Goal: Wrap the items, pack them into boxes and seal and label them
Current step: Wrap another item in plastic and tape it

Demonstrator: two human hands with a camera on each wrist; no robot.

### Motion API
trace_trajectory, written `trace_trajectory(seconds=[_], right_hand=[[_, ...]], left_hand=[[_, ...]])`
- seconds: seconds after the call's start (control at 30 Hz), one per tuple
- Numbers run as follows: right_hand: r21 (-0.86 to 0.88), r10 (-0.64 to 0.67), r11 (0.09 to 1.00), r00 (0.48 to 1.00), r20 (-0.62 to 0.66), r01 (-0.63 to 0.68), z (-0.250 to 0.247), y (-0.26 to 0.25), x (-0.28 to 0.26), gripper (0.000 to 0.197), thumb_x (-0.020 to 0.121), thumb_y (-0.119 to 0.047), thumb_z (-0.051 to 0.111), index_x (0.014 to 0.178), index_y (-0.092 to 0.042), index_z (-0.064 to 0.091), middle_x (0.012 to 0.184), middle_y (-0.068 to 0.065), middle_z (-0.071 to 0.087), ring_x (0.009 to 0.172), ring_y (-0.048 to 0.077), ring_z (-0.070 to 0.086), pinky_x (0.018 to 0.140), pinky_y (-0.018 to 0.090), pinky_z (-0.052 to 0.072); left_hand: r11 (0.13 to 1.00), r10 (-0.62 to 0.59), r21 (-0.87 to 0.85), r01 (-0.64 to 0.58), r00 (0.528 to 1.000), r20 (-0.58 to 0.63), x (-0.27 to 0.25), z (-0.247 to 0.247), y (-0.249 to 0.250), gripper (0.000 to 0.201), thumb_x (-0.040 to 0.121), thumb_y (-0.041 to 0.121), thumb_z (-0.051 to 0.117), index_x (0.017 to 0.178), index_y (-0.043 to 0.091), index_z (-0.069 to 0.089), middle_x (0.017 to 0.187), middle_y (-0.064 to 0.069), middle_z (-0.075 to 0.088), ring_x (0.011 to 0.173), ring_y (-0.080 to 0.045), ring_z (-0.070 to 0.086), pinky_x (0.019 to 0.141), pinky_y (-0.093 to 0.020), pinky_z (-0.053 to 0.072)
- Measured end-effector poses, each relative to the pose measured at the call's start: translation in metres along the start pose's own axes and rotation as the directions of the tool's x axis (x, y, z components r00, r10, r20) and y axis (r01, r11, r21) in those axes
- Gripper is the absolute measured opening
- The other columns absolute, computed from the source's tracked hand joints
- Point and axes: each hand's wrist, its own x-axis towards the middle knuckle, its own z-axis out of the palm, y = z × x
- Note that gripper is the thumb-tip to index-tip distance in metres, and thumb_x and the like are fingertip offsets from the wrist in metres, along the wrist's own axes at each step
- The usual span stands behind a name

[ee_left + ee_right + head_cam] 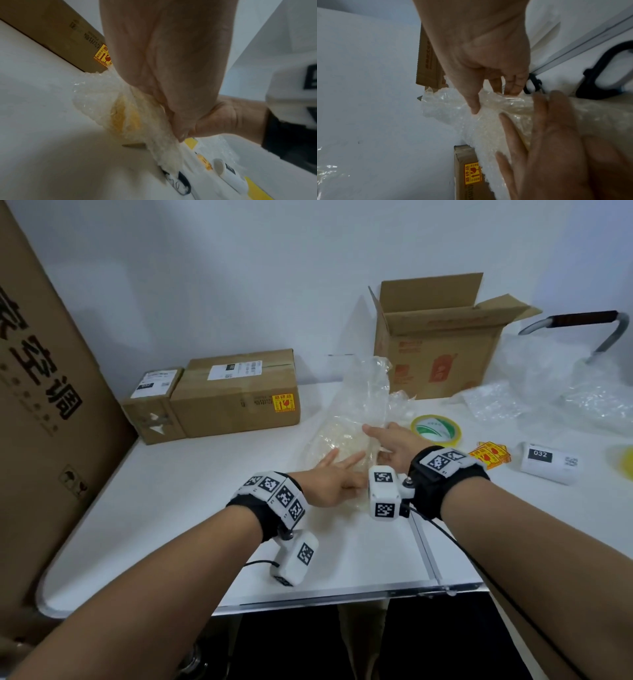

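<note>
A yellowish item shows through its bubble wrap bundle (337, 436) in the middle of the white table (171, 508). The wrap's loose end stands up behind it. My left hand (342, 462) lies on the bundle's near side with straight fingers pressing it down. My right hand (380, 440) is at the bundle's right side. Its fingers (513, 86) are curled into the gathered wrap (453, 108), with the index finger poked into it. In the left wrist view the yellow item (123, 117) shows inside the wrap, and the right hand (223, 119) grips the wrap beside my left palm.
An open cardboard box (435, 354) stands behind the bundle. Two sealed boxes (236, 395) sit at the back left beside a tall carton (44, 405). At the right lie a tape roll (435, 429), fragile stickers (489, 455), a label roll (548, 462) and loose bubble wrap (565, 395). Black-handled scissors (604, 75) lie near the hands.
</note>
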Motion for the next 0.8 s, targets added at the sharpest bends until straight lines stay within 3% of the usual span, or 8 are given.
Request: trace_trajectory(seconds=[0.1, 0.17, 0.3, 0.4, 0.47, 0.6, 0.67, 0.8], right_hand=[[-0.047, -0.015, 0.999, 0.998, -0.053, 0.012, -0.009, 0.008, 0.027, 0.072, 0.091, -0.027, 0.066, 0.148, -0.009, 0.028, 0.146, 0.015, 0.043, 0.127, 0.036, 0.048, 0.105, 0.05, 0.043], [0.035, -0.003, 0.999, 0.999, -0.05, 0.004, -0.015, 0.016, 0.038, 0.057, 0.089, -0.017, 0.067, 0.139, -0.005, 0.041, 0.133, 0.02, 0.055, 0.113, 0.038, 0.058, 0.096, 0.054, 0.049], [0.22, 0.023, 0.975, 0.999, 0.027, -0.029, -0.012, 0.008, 0.003, 0.04, 0.087, 0.001, 0.066, 0.123, -0.003, 0.05, 0.116, 0.017, 0.062, 0.102, 0.032, 0.063, 0.085, 0.047, 0.055], [0.19, -0.052, 0.982, 0.989, 0.135, 0.026, -0.007, 0.0, -0.004, 0.048, 0.083, 0.005, 0.069, 0.126, -0.003, 0.049, 0.119, 0.013, 0.065, 0.105, 0.025, 0.063, 0.091, 0.042, 0.054], [0.148, -0.099, 0.986, 0.978, 0.183, 0.072, -0.002, -0.005, -0.01, 0.053, 0.082, 0.009, 0.067, 0.13, -0.004, 0.048, 0.114, 0.011, 0.068, 0.105, 0.024, 0.065, 0.099, 0.043, 0.05], [0.122, -0.169, 0.982, 0.951, 0.258, 0.141, 0.004, -0.01, -0.017, 0.042, 0.082, 0.014, 0.063, 0.12, -0.003, 0.058, 0.115, 0.012, 0.069, 0.113, 0.029, 0.062, 0.107, 0.04, 0.043], [0.129, -0.216, 0.974, 0.932, 0.292, 0.186, 0.005, -0.016, -0.02, 0.03, 0.085, 0.014, 0.061, 0.106, -0.007, 0.063, 0.101, 0.006, 0.072, 0.103, 0.024, 0.065, 0.093, 0.031, 0.045], [0.101, -0.348, 0.938, 0.893, 0.286, 0.333, 0.013, -0.038, -0.032, 0.033, 0.088, 0.014, 0.054, 0.079, -0.017, 0.063, 0.069, -0.01, 0.071, 0.071, 0.005, 0.067, 0.073, 0.02, 0.052]], left_hand=[[0.952, -0.033, -0.305, 0.015, 0.998, -0.054, -0.005, -0.009, 0.001, 0.036, 0.103, 0.015, 0.047, 0.137, 0.022, 0.056, 0.154, 0.003, 0.037, 0.147, -0.002, 0.008, 0.121, -0.033, -0.006], [0.757, -0.147, -0.652, -0.043, 0.961, -0.234, -0.013, -0.017, 0.002, 0.033, 0.098, 0.008, 0.056, 0.13, 0.014, 0.063, 0.139, 0.0, 0.057, 0.134, -0.005, 0.043, 0.118, -0.027, 0.024], [0.588, -0.481, -0.798, -0.133, 0.736, -0.477, -0.02, -0.04, -0.025, 0.056, 0.089, 0.018, 0.071, 0.14, 0.022, 0.05, 0.137, 0.007, 0.056, 0.125, -0.007, 0.053, 0.101, -0.024, 0.047], [0.422, -0.503, -0.905, -0.048, 0.818, -0.278, -0.019, -0.053, -0.05, 0.102, 0.067, 0.045, 0.088, 0.15, 0.034, 0.029, 0.149, 0.001, 0.045, 0.136, -0.018, 0.044, 0.112, -0.045, 0.037], [0.287, -0.37, -0.953, -0.097, 0.906, -0.203, -0.02, -0.058, -0.055, 0.087, 0.079, 0.035, 0.082, 0.15, 0.024, 0.032, 0.145, -0.006, 0.052, 0.132, -0.028, 0.051, 0.112, -0.052, 0.036], [0.116, -0.301, -0.965, -0.233, 0.918, -0.258, -0.031, -0.068, -0.049, 0.057, 0.091, 0.015, 0.067, 0.143, 0.008, 0.044, 0.137, -0.018, 0.056, 0.127, -0.038, 0.054, 0.108, -0.055, 0.039], [0.122, -0.374, -0.955, -0.27, 0.879, -0.296, -0.038, -0.077, -0.047, 0.051, 0.087, 0.009, 0.068, 0.135, 0.004, 0.052, 0.13, -0.02, 0.061, 0.123, -0.039, 0.056, 0.105, -0.053, 0.043], [0.354, -0.437, -0.873, -0.334, 0.767, -0.47, -0.045, -0.096, -0.049, 0.035, 0.09, -0.001, 0.062, 0.125, 0.004, 0.062, 0.12, -0.019, 0.067, 0.116, -0.039, 0.061, 0.1, -0.053, 0.049]])
